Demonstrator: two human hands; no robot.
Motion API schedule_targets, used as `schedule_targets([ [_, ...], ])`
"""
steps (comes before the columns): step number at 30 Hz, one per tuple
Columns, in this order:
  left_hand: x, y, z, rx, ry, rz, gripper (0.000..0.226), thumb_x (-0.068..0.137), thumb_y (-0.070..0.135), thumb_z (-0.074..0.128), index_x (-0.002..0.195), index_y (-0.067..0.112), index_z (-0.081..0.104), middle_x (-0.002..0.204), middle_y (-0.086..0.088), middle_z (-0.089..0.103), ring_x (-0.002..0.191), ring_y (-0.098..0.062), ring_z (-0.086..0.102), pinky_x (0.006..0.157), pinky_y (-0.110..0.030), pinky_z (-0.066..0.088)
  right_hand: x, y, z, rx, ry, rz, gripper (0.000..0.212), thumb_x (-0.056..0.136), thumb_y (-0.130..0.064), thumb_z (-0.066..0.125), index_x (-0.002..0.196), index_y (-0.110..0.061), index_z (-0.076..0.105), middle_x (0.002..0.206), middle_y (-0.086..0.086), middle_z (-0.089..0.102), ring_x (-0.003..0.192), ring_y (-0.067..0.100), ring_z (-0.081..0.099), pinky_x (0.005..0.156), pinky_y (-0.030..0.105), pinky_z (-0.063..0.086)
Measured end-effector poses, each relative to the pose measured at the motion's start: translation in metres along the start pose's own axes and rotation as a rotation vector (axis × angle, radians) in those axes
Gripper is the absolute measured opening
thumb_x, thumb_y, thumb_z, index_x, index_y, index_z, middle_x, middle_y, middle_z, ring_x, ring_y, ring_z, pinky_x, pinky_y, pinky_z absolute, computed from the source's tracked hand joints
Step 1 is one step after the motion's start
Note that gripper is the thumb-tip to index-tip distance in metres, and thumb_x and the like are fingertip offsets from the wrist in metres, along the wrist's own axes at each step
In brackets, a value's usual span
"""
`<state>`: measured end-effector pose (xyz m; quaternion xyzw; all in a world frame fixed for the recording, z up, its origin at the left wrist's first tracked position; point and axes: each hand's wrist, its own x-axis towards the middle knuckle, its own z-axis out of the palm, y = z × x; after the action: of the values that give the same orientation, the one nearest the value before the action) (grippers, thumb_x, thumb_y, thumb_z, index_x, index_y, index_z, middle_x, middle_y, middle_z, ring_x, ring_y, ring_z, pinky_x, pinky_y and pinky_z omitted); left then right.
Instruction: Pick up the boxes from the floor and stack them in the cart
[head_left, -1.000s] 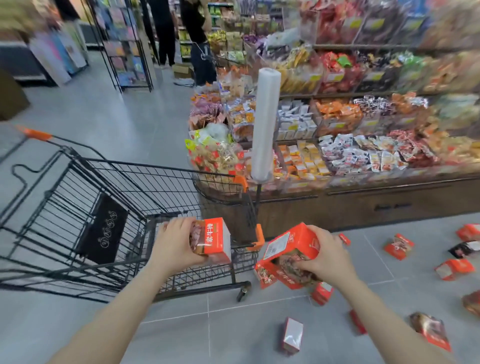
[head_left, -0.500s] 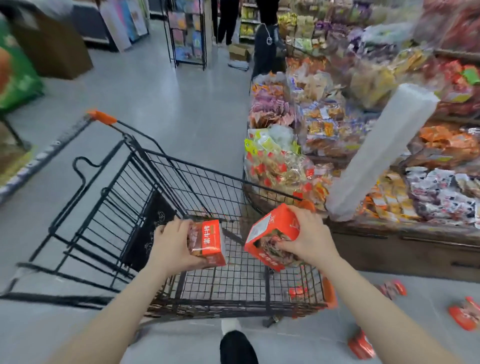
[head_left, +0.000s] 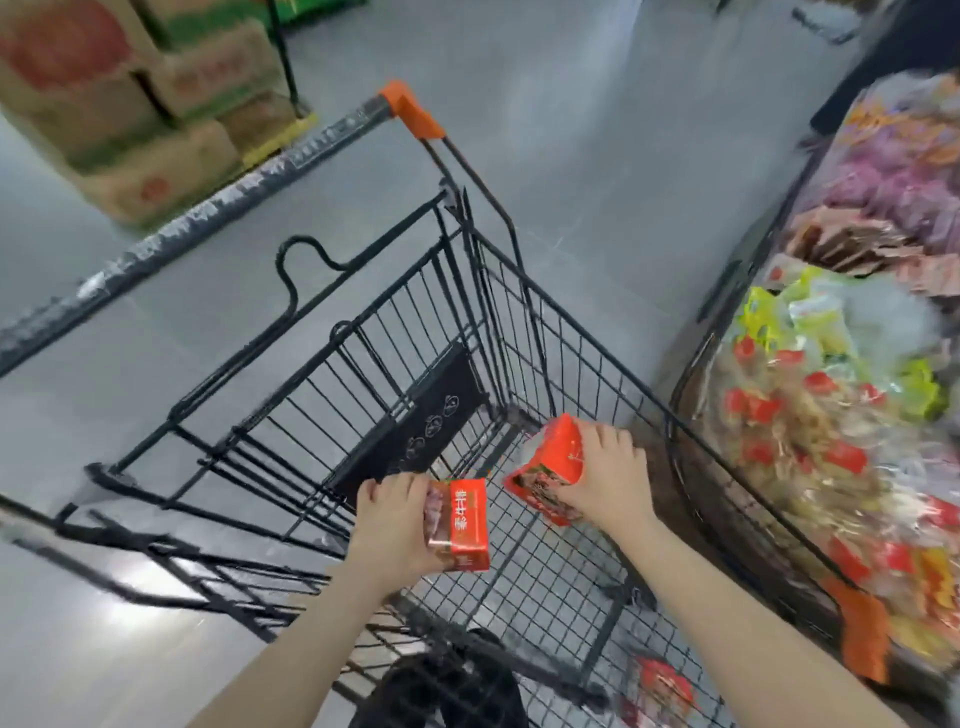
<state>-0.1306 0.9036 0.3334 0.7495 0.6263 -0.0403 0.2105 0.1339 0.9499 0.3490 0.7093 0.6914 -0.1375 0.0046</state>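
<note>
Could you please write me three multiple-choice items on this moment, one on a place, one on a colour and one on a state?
1. Where are the two boxes?
A. On the floor
B. Inside the cart's basket, in the hands
C. On the shelf

2. What colour is the cart's handle cap?
A. Orange
B. Blue
C. Green

3. How is the left hand?
A. Open and idle
B. Gripping a box
C. Pushing the handle

Answers:
1 B: the left hand and right hand hold the boxes within the cart.
2 A: the handle cap is orange.
3 B: its fingers wrap the left box; the right box is likewise held.
</note>
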Motion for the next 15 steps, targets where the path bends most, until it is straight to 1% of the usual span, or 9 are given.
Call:
schedule_targets([
  [3,0.012,-0.003,0.026,0.0,-0.014,-0.003,0.103,0.053,0.079,0.063,0.134,0.023,0.034,0.128,0.006,0.046,0.122,-0.016,0.042,0.109,-0.046,0.021,0.04,-0.009,0.035,-0.004,-0.011,-0.026,0.098,0.064,-0.065,0.071,0.14,-0.019,0.031,0.132,0.007,0.048,0.122,0.028,0.044,0.099,0.045,0.037],
  [5,0.024,-0.004,0.037,0.004,-0.041,-0.004,0.102,0.053,0.076,0.065,0.134,0.021,0.035,0.129,0.004,0.047,0.122,-0.018,0.043,0.108,-0.048,0.022,0.063,-0.012,0.054,-0.002,-0.018,-0.034,0.097,0.066,-0.065,0.07,0.14,-0.015,0.031,0.132,0.01,0.046,0.122,0.029,0.043,0.101,0.043,0.035],
  [7,0.035,-0.006,0.046,0.039,-0.024,0.001,0.099,0.05,0.074,0.065,0.128,0.018,0.041,0.121,0.001,0.053,0.116,-0.022,0.051,0.103,-0.052,0.03,0.084,-0.014,0.072,-0.017,-0.014,-0.043,0.095,0.065,-0.062,0.072,0.137,-0.014,0.033,0.128,0.011,0.048,0.118,0.029,0.045,0.099,0.042,0.036],
  [9,0.045,-0.007,0.055,0.046,0.038,-0.001,0.095,0.045,0.076,0.059,0.118,0.017,0.047,0.108,0.0,0.06,0.103,-0.024,0.06,0.093,-0.053,0.041,0.104,-0.013,0.092,-0.075,-0.004,-0.067,0.096,0.063,-0.064,0.074,0.136,-0.015,0.034,0.122,0.011,0.051,0.113,0.028,0.047,0.095,0.04,0.038],
  [11,0.053,-0.005,0.062,0.027,0.068,0.0,0.091,0.045,0.075,0.055,0.116,0.018,0.05,0.106,0.001,0.06,0.101,-0.023,0.059,0.092,-0.054,0.042,0.118,-0.012,0.11,-0.153,0.0,-0.078,0.099,0.06,-0.067,0.075,0.134,-0.015,0.034,0.116,0.011,0.054,0.107,0.028,0.051,0.089,0.04,0.041],
  [13,0.058,-0.001,0.067,0.042,0.073,0.005,0.091,0.045,0.074,0.06,0.116,0.019,0.05,0.107,0.002,0.059,0.102,-0.022,0.057,0.094,-0.053,0.042,0.124,-0.008,0.123,-0.153,0.0,-0.048,0.099,0.058,-0.063,0.078,0.134,-0.015,0.035,0.114,0.011,0.055,0.105,0.028,0.052,0.086,0.04,0.043],
  [15,0.062,0.001,0.072,0.064,0.079,0.03,0.092,0.043,0.073,0.065,0.115,0.018,0.051,0.108,0.002,0.059,0.102,-0.021,0.057,0.093,-0.052,0.043,0.126,-0.005,0.131,-0.105,-0.035,-0.028,0.101,0.058,-0.06,0.08,0.136,-0.015,0.034,0.117,0.011,0.054,0.108,0.029,0.052,0.088,0.041,0.044],
])
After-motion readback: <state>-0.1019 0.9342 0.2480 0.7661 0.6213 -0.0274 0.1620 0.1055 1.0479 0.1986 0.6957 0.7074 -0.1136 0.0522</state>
